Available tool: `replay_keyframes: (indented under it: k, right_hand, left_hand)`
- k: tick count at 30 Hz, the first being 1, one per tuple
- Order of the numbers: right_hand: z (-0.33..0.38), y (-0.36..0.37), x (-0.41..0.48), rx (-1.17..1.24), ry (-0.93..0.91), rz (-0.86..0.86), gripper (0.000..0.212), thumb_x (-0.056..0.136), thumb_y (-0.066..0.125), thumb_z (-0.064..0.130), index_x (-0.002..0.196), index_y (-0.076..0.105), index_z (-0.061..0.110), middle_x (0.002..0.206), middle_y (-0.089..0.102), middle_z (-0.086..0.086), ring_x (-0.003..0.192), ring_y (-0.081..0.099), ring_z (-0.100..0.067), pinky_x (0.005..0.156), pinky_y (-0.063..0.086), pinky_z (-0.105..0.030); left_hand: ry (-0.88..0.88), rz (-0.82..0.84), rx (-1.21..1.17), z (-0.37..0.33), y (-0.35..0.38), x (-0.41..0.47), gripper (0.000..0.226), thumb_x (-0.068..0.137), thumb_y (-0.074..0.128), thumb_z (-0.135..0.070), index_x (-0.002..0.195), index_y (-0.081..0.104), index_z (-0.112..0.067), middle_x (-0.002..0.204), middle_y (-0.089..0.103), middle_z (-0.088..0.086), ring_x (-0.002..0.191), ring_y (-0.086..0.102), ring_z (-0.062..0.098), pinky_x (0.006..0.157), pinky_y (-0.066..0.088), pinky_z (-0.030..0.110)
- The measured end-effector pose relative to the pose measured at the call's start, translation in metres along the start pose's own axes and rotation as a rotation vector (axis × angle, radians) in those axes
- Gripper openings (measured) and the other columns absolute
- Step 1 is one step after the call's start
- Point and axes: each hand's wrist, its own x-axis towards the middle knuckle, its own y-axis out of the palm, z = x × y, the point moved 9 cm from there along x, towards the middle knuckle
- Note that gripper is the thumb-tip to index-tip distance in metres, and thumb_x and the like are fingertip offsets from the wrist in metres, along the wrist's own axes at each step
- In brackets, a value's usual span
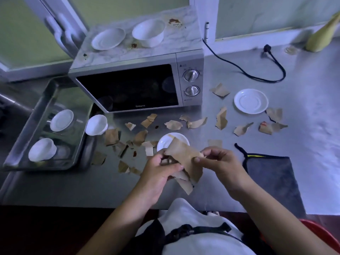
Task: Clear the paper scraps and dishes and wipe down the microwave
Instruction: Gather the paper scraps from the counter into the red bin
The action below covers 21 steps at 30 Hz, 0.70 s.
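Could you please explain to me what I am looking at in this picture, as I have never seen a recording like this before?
There is no machine here. It is one picture from a camera worn on a person's head, looking forward and down, so the two arms rising from the bottom edge are the wearer's own. The left hand and the right hand both have a grip on a bunch of torn brown paper. Beneath is a steel counter strewn with more paper scraps. A microwave stands at the back, with a saucer and a bowl on its stained top. A plate sits on the counter to the right, a metal tray at left holds two white dishes, and a grey cloth lies near the right arm.
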Motion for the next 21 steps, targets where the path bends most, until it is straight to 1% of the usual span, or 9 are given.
replay_keyframes:
  k: [2, 4, 7, 11, 13, 15, 18, 20, 21]
  right_hand:
    - [-0.006, 0.0, -0.001, 0.019, 0.005, -0.005, 0.008, 0.079, 0.078, 0.006, 0.075, 0.071, 0.005, 0.08, 0.068, -0.011, 0.077, 0.064, -0.02, 0.08, 0.051, -0.036]
    - [-0.014, 0.0, -0.002, 0.028, 0.041, 0.001, 0.007, 0.082, 0.076, 0.006, 0.076, 0.071, 0.006, 0.083, 0.071, -0.014, 0.078, 0.066, -0.024, 0.085, 0.055, -0.047]
    - [-0.028, 0.0, -0.003, 0.053, 0.101, -0.021, 0.008, 0.083, 0.076, 0.006, 0.078, 0.07, 0.003, 0.081, 0.069, -0.019, 0.077, 0.063, -0.032, 0.09, 0.051, -0.059]
    - [-0.03, 0.008, -0.002, 0.12, 0.108, 0.014, 0.014, 0.076, 0.08, 0.01, 0.081, 0.068, 0.003, 0.08, 0.066, -0.016, 0.076, 0.061, -0.03, 0.079, 0.051, -0.048]
    - [-0.027, 0.017, -0.001, 0.156, 0.112, 0.085, 0.022, 0.068, 0.083, 0.014, 0.08, 0.067, 0.006, 0.081, 0.065, -0.016, 0.075, 0.061, -0.029, 0.074, 0.05, -0.041]
    - [-0.022, 0.027, -0.001, 0.161, 0.105, 0.168, 0.023, 0.066, 0.084, 0.013, 0.077, 0.065, 0.006, 0.084, 0.064, -0.019, 0.077, 0.06, -0.03, 0.074, 0.048, -0.041]
    - [-0.015, 0.039, -0.001, 0.128, 0.046, 0.229, 0.023, 0.067, 0.081, 0.005, 0.079, 0.062, -0.001, 0.081, 0.065, -0.017, 0.076, 0.062, -0.027, 0.07, 0.051, -0.033]
    - [-0.013, 0.044, 0.0, 0.096, 0.019, 0.216, 0.022, 0.073, 0.076, -0.008, 0.083, 0.058, -0.002, 0.077, 0.064, -0.012, 0.071, 0.06, -0.023, 0.063, 0.051, -0.029]
    - [-0.014, 0.045, 0.001, 0.079, 0.017, 0.201, 0.025, 0.075, 0.074, -0.013, 0.088, 0.056, -0.001, 0.077, 0.062, -0.012, 0.069, 0.059, -0.023, 0.061, 0.05, -0.029]
  left_hand:
    - [0.003, 0.043, 0.003, -0.001, 0.005, 0.0, 0.038, 0.067, 0.075, -0.004, 0.102, 0.073, -0.018, 0.102, 0.073, 0.017, 0.092, 0.071, 0.026, 0.076, 0.057, 0.031]
    - [0.002, 0.071, -0.005, -0.001, 0.007, -0.001, 0.042, 0.063, 0.079, -0.006, 0.103, 0.072, -0.015, 0.102, 0.072, 0.018, 0.093, 0.07, 0.028, 0.078, 0.057, 0.033]
    - [0.003, 0.109, -0.014, 0.0, 0.008, -0.005, 0.045, 0.065, 0.085, -0.009, 0.108, 0.071, -0.014, 0.107, 0.071, 0.017, 0.097, 0.07, 0.03, 0.079, 0.056, 0.033]
    - [0.002, 0.119, -0.054, 0.001, 0.004, -0.01, 0.047, 0.069, 0.084, -0.008, 0.113, 0.07, -0.012, 0.109, 0.072, 0.019, 0.099, 0.069, 0.03, 0.079, 0.056, 0.031]
    - [0.005, 0.096, -0.066, 0.0, -0.001, -0.012, 0.047, 0.071, 0.083, -0.008, 0.115, 0.068, -0.007, 0.11, 0.071, 0.023, 0.1, 0.069, 0.032, 0.079, 0.056, 0.032]
    - [0.013, 0.07, -0.067, 0.001, -0.006, -0.015, 0.049, 0.071, 0.083, -0.009, 0.116, 0.066, -0.002, 0.111, 0.069, 0.027, 0.101, 0.068, 0.034, 0.082, 0.056, 0.034]
    - [0.022, 0.021, -0.074, 0.003, -0.017, -0.018, 0.049, 0.07, 0.083, -0.009, 0.114, 0.065, 0.001, 0.11, 0.069, 0.028, 0.101, 0.068, 0.036, 0.087, 0.056, 0.039]
    - [0.018, -0.009, -0.068, 0.006, -0.024, -0.021, 0.049, 0.07, 0.082, -0.008, 0.114, 0.064, 0.002, 0.109, 0.068, 0.03, 0.099, 0.066, 0.038, 0.09, 0.055, 0.044]
    - [0.01, -0.025, -0.056, 0.007, -0.027, -0.023, 0.046, 0.069, 0.082, -0.009, 0.112, 0.066, -0.002, 0.105, 0.069, 0.027, 0.097, 0.067, 0.036, 0.087, 0.055, 0.044]
